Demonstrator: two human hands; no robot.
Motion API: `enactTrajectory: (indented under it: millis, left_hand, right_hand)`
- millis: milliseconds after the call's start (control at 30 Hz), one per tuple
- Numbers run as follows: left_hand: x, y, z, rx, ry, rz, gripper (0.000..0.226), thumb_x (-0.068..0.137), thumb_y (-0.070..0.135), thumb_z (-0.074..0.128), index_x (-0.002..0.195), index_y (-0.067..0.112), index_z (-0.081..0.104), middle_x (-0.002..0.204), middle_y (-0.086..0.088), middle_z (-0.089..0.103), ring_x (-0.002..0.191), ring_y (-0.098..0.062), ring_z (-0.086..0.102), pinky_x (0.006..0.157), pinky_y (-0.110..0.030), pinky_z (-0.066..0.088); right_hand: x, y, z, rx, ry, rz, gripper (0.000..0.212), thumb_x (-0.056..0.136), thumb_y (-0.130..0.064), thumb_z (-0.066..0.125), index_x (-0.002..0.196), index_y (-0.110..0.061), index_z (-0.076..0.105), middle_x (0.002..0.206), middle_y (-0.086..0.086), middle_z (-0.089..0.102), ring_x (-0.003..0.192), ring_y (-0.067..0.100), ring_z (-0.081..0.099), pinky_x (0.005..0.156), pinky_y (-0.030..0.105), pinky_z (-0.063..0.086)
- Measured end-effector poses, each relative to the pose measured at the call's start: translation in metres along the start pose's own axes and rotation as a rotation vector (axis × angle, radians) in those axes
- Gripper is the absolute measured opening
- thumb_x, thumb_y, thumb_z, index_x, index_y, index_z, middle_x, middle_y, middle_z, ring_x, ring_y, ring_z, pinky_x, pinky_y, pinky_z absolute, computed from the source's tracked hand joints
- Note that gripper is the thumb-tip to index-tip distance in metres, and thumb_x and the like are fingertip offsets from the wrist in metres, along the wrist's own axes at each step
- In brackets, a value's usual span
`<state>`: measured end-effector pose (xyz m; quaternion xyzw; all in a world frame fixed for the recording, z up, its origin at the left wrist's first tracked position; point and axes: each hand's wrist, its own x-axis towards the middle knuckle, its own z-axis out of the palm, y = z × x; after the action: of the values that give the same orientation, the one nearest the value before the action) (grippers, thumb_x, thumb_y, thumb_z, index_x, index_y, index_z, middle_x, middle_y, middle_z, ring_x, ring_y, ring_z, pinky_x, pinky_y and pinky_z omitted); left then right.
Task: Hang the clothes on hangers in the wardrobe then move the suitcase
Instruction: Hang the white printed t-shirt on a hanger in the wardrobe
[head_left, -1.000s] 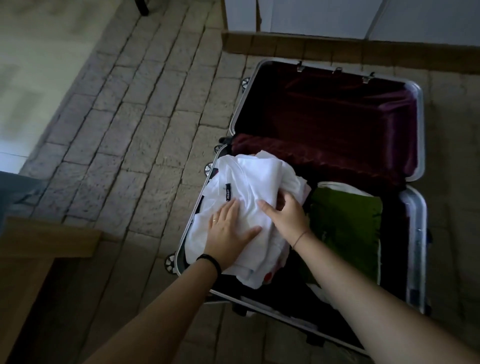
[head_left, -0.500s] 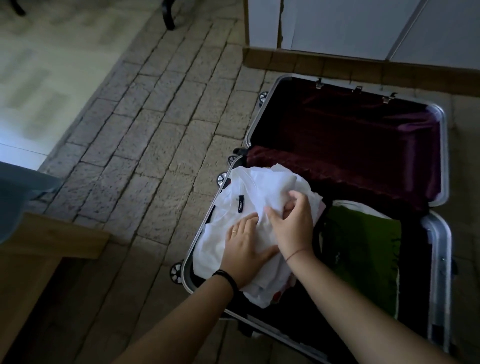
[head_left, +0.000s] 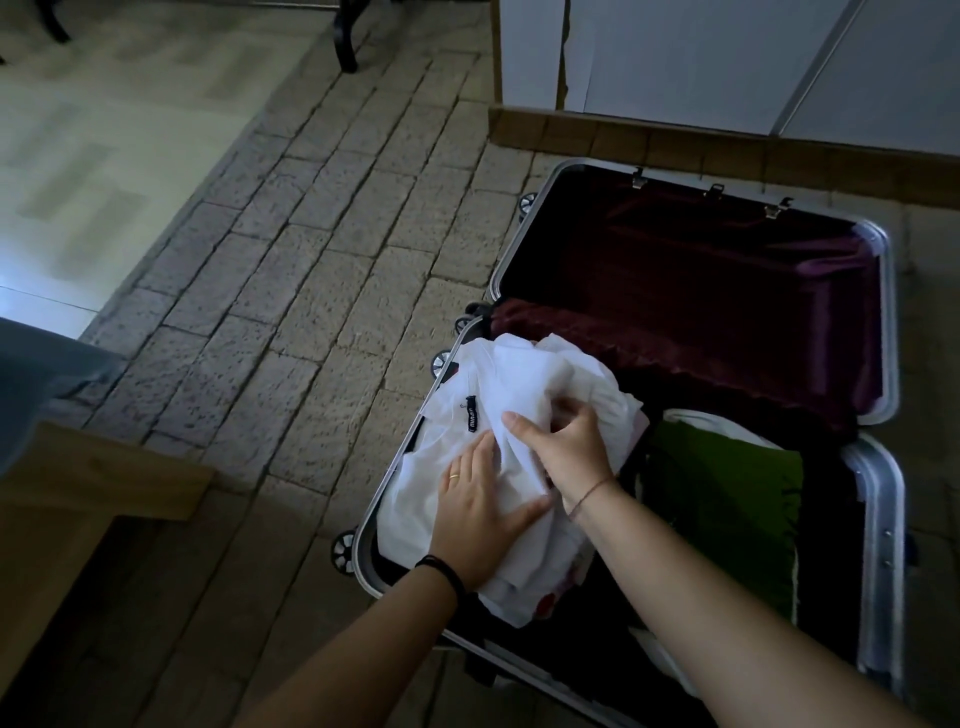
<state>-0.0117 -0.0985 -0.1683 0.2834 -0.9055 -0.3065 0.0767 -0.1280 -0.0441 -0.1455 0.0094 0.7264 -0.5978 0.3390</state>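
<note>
white crumpled garment (head_left: 545, 374), black label (head_left: 470, 411), left hand (head_left: 478, 514) flat on it, right hand (head_left: 566, 452) pinching a fold — inside open suitcase (head_left: 878, 545)

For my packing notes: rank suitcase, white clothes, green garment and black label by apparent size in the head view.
1. suitcase
2. white clothes
3. green garment, partly hidden
4. black label

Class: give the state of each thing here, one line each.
suitcase: open, flat on the floor.
white garment: crumpled, inside the suitcase.
green garment: folded, inside the suitcase.
left hand: flat, pressing the white garment.
right hand: curled, gripping the white garment.
</note>
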Motion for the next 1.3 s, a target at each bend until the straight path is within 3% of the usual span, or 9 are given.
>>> enactTrajectory:
  millis: [133, 300, 500, 667, 833, 967, 1100, 1200, 1300]
  left_hand:
    - [-0.001, -0.001, 0.002, -0.029, 0.041, -0.008, 0.089, 0.074, 0.084, 0.032, 0.138, 0.022, 0.035, 0.142, -0.007, 0.043, 0.131, -0.02, 0.039, 0.107, -0.042, 0.034]
    - [0.002, 0.007, -0.026, -0.157, 0.227, -0.091, 0.086, 0.066, 0.085, 0.044, 0.136, 0.04, 0.026, 0.148, 0.002, 0.03, 0.135, -0.01, 0.029, 0.108, -0.044, 0.027]
    - [0.013, 0.079, -0.112, -0.572, 0.037, -0.095, 0.085, 0.06, 0.065, 0.069, 0.125, 0.059, 0.015, 0.138, 0.031, 0.026, 0.133, 0.005, 0.03, 0.112, -0.037, 0.033]
    - [0.016, 0.173, -0.197, -0.571, 0.022, -0.214, 0.098, 0.054, 0.07, 0.073, 0.129, 0.044, 0.016, 0.132, 0.006, 0.043, 0.117, -0.01, 0.05, 0.096, -0.028, 0.043]
    - [0.013, 0.272, -0.276, -0.525, -0.057, -0.135, 0.067, 0.07, 0.047, 0.077, 0.12, 0.023, 0.039, 0.11, 0.007, 0.059, 0.097, -0.01, 0.06, 0.08, -0.027, 0.048]
    - [0.002, 0.346, -0.343, -0.494, -0.112, -0.096, 0.041, 0.07, 0.05, 0.075, 0.089, 0.03, 0.044, 0.085, 0.011, 0.064, 0.076, -0.004, 0.063, 0.065, -0.029, 0.05]
    - [-0.011, 0.419, -0.417, -0.426, -0.187, -0.018, 0.05, 0.067, 0.056, 0.074, 0.097, 0.022, 0.052, 0.087, 0.008, 0.068, 0.077, -0.005, 0.064, 0.073, -0.036, 0.053]
    - [-0.016, 0.473, -0.473, -0.327, -0.246, 0.086, 0.053, 0.069, 0.051, 0.077, 0.108, 0.023, 0.053, 0.093, 0.009, 0.067, 0.084, -0.009, 0.064, 0.078, -0.035, 0.052]
    - [-0.024, 0.53, -0.522, -0.232, -0.322, 0.231, 0.059, 0.071, 0.05, 0.076, 0.12, 0.028, 0.05, 0.101, 0.009, 0.066, 0.09, -0.01, 0.062, 0.081, -0.03, 0.05]
  right_hand:
    - [-0.005, -0.008, 0.001, 0.076, -0.273, 0.076, 0.037, 0.07, -0.028, 0.082, 0.098, -0.008, 0.068, 0.098, 0.009, 0.074, 0.097, 0.023, 0.069, 0.089, 0.039, 0.055]
    - [-0.018, -0.025, -0.011, 0.429, -0.484, 0.13, 0.045, 0.076, -0.027, 0.069, 0.114, -0.003, 0.064, 0.112, 0.015, 0.069, 0.106, 0.027, 0.065, 0.086, 0.035, 0.054]
    - [-0.077, -0.088, -0.03, 0.619, -0.591, 0.091, 0.035, 0.089, -0.026, 0.046, 0.102, -0.009, 0.074, 0.109, 0.017, 0.07, 0.102, 0.027, 0.067, 0.086, 0.035, 0.055]
    - [-0.141, -0.183, -0.064, 0.632, -0.577, 0.043, 0.067, 0.077, -0.038, 0.068, 0.129, 0.001, 0.053, 0.126, 0.026, 0.058, 0.115, 0.033, 0.059, 0.088, 0.038, 0.053]
    - [-0.213, -0.288, -0.103, 0.627, -0.54, -0.013, 0.063, 0.068, -0.04, 0.076, 0.12, -0.006, 0.063, 0.121, 0.021, 0.063, 0.112, 0.031, 0.062, 0.086, 0.038, 0.053]
    - [-0.281, -0.375, -0.137, 0.559, -0.458, -0.042, 0.061, 0.064, -0.04, 0.081, 0.115, -0.01, 0.067, 0.12, 0.019, 0.064, 0.112, 0.031, 0.062, 0.085, 0.037, 0.054]
    - [-0.351, -0.466, -0.186, 0.38, -0.251, -0.128, 0.085, 0.047, -0.056, 0.086, 0.119, -0.019, 0.063, 0.119, 0.007, 0.067, 0.112, 0.024, 0.063, 0.087, 0.035, 0.054]
    - [-0.387, -0.529, -0.23, 0.068, 0.011, -0.25, 0.123, 0.037, -0.074, 0.077, 0.141, -0.023, 0.034, 0.13, -0.011, 0.052, 0.125, 0.016, 0.048, 0.095, 0.033, 0.045]
    - [-0.419, -0.592, -0.26, -0.208, -0.046, -0.334, 0.13, 0.036, -0.083, 0.069, 0.146, -0.033, 0.022, 0.146, -0.006, 0.036, 0.133, 0.014, 0.037, 0.108, 0.042, 0.037]
